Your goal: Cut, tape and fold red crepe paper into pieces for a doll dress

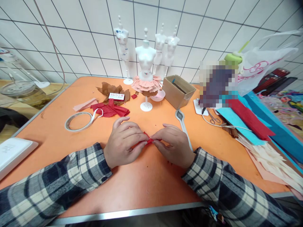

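A small piece of red crepe paper (149, 139) is pinched between my two hands above the orange table. My left hand (126, 142) grips its left end between thumb and fingers. From the other side my right hand (174, 143) pinches it, fingertips almost meeting the left ones. Much of the piece is hidden by the fingers. Beyond the hands stands a small white dress-form mannequin (145, 58) with a ruffled pink paper skirt (146, 84). More red crepe paper (111, 108) lies to the left, beside a roll of white tape (78, 122).
A cardboard box (179, 91) and a pink bowl (158, 95) stand behind. Several other mannequins line the tiled wall. Scissors (214, 119), coloured paper strips (251, 119) and a plastic bag (260, 63) crowd the right. A white box (16, 154) sits at the left edge.
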`<move>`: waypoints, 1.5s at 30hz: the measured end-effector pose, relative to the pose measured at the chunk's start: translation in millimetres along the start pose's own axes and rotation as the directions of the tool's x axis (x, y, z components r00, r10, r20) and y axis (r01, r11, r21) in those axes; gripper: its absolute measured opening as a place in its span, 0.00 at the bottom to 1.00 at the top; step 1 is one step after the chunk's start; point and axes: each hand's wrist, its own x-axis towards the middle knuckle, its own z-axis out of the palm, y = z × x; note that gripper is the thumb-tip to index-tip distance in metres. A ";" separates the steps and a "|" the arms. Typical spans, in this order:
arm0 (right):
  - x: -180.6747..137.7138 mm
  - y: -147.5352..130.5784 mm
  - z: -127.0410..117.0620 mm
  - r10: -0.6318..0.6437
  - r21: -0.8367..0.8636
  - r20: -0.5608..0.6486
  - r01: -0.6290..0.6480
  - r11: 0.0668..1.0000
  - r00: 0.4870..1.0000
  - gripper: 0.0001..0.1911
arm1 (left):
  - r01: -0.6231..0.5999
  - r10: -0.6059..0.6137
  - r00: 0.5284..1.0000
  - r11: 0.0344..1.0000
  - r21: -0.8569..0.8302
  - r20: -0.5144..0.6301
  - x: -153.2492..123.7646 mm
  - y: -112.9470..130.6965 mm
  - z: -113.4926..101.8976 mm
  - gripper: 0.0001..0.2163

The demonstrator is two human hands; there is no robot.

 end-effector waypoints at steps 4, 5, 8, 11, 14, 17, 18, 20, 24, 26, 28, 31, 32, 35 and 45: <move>1.4 1.2 -2.0 -0.005 0.006 0.052 0.004 1.000 0.999 0.05 | -0.003 0.003 1.000 1.000 -0.003 -0.001 0.0 -1.1 1.0 0.03; 1.8 1.4 -2.6 -0.006 0.009 0.062 0.005 1.000 0.998 0.05 | -0.011 0.011 1.000 1.000 -0.002 -0.004 -0.2 -1.6 1.3 0.03; 2.6 2.5 -4.5 -0.020 0.021 0.078 0.018 1.000 0.997 0.05 | -0.029 0.029 1.000 1.000 0.001 0.004 -1.3 -2.9 1.9 0.03; 2.5 4.7 -6.0 -0.033 0.033 0.095 0.030 0.999 0.995 0.06 | 0.004 -0.004 1.000 1.000 -0.014 0.029 -2.2 -3.1 2.4 0.03; 1.0 7.6 -5.7 -0.047 0.034 0.140 0.043 0.999 0.989 0.07 | 0.059 -0.056 0.997 0.997 -0.052 0.059 -2.1 -3.6 3.3 0.02; -1.1 9.7 -3.2 -0.047 0.010 0.168 0.046 0.999 0.985 0.08 | 0.054 -0.050 0.995 0.997 -0.054 0.081 -1.6 -6.3 4.6 0.02; -1.8 10.1 -2.1 -0.040 -0.003 0.160 0.041 0.999 0.986 0.08 | 0.037 -0.034 0.996 0.998 -0.041 0.081 -1.3 -7.5 4.9 0.02; -2.8 10.5 0.2 -0.021 -0.030 0.148 0.025 0.999 0.989 0.07 | 0.005 -0.004 0.996 1.000 -0.011 0.088 -0.8 -9.4 5.4 0.03; -3.4 11.0 3.8 0.023 -0.048 0.173 -0.015 0.999 0.985 0.07 | -0.021 0.018 0.994 0.999 0.026 0.107 -0.2 -9.7 5.0 0.03; -3.4 10.8 4.9 0.033 -0.046 0.166 -0.025 0.999 0.986 0.07 | -0.018 0.015 0.994 0.999 0.028 0.109 -0.2 -8.7 4.8 0.04; -3.4 9.8 5.7 0.023 -0.051 0.136 -0.017 0.999 0.990 0.06 | -0.008 0.006 0.993 1.000 0.020 0.118 -0.3 -7.6 4.8 0.04; -3.5 6.4 6.0 0.013 -0.064 0.103 -0.007 0.998 0.995 0.06 | 0.021 -0.020 0.992 1.000 -0.004 0.127 -0.4 -6.4 4.7 0.04; -3.3 4.9 5.9 0.036 -0.068 0.091 -0.030 0.997 0.995 0.06 | 0.032 -0.030 0.991 0.999 -0.014 0.127 -0.4 -6.0 4.6 0.04; -1.8 0.6 4.5 0.094 -0.053 0.058 -0.091 0.994 0.994 0.08 | 0.064 -0.057 0.989 0.997 -0.044 0.137 -0.4 -4.8 4.1 0.04; 2.0 3.1 0.7 -0.025 -0.084 0.084 0.032 0.996 0.996 0.07 | 0.200 -0.150 0.960 0.958 -0.204 0.236 -1.6 -4.3 7.7 0.05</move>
